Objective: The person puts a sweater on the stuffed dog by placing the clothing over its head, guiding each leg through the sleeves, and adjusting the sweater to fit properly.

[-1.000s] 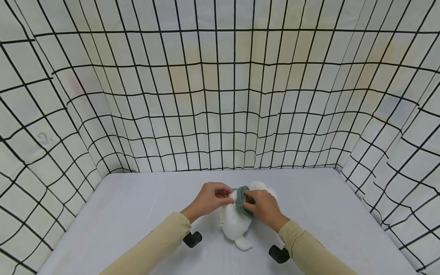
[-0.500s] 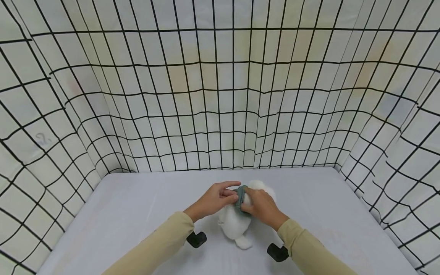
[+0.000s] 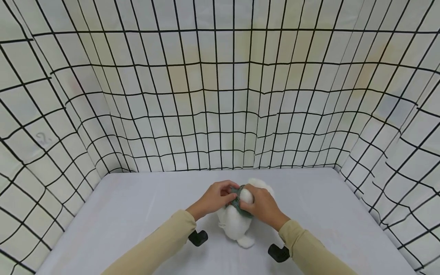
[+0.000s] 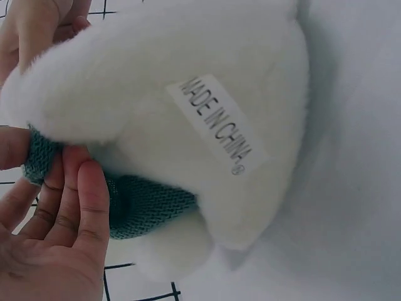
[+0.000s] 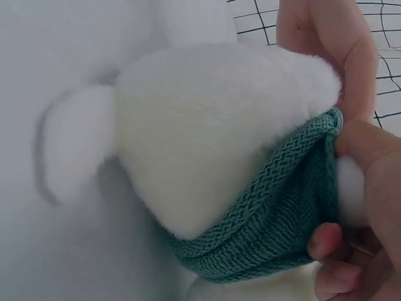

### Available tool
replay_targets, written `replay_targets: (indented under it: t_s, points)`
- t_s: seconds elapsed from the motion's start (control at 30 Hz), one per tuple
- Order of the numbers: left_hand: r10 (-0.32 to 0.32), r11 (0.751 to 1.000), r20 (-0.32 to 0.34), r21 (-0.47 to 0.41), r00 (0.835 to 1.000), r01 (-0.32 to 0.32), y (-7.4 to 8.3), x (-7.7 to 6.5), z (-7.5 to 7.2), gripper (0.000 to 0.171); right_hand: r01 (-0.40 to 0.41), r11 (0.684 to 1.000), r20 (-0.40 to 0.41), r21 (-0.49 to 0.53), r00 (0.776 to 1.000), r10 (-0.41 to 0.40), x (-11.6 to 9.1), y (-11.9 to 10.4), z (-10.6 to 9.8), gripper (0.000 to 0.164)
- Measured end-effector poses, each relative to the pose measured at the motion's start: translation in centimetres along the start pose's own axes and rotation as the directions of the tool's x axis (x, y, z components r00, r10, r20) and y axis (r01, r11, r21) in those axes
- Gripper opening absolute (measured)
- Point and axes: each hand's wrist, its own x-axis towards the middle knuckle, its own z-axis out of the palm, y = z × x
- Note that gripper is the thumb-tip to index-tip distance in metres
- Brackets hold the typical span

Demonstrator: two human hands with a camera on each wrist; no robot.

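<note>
A white plush toy (image 3: 233,225) lies between both hands, a green knitted garment (image 3: 240,208) partly around it. From the left, my left hand (image 3: 214,198) pinches the knit's edge; its fingers (image 4: 81,207) are beside a narrow green band in the left wrist view. My right hand (image 3: 264,202) grips the garment from the other side, thumb and fingers around a small white rounded part of the toy (image 3: 246,195) showing through the knit. The right wrist view has the knit (image 5: 263,213) stretched across the toy. A "MADE IN CHINA" tag (image 4: 216,125) is on the plush. Some fingertips are hidden.
The toy is on a white-covered table (image 3: 137,206). White walls with black grid netting (image 3: 220,95) enclose the back and sides. Black devices (image 3: 198,238) sit under the wrists, near the beige sleeves (image 3: 161,240).
My left hand has moved slightly right onto the knit, its fingers closing in. The white rounded part now shows between my right thumb and fingers. The toy has shifted slightly.
</note>
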Motion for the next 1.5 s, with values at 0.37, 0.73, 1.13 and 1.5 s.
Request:
replay_targets:
  t_s: [0.37,0.73,1.13,1.5]
  points:
    - [-0.057,0.998,-0.017,0.035,0.998,0.057,-1.0,-0.2,0.4,0.028,0.004,0.999,-0.148,-0.038,0.989,-0.009,0.1,-0.2,-0.3,0.03]
    - [-0.043,0.965,0.039,0.26,0.998,0.031,-2.0,-0.8,0.8,0.024,-0.012,0.999,-0.191,-0.043,0.982,0.003,0.4,0.0,-1.6,0.031]
    - [0.03,0.962,-0.039,0.272,0.999,-0.018,-1.8,-0.8,-0.8,0.02,-0.05,0.999,-0.146,0.016,0.988,0.052,0.5,0.9,-2.6,0.02]
    - [0.064,0.968,0.137,0.232,0.988,-0.095,0.5,-0.5,-2.0,0.046,-0.127,0.992,-0.267,-0.014,0.956,0.119,-0.5,3.7,-3.1,0.023]
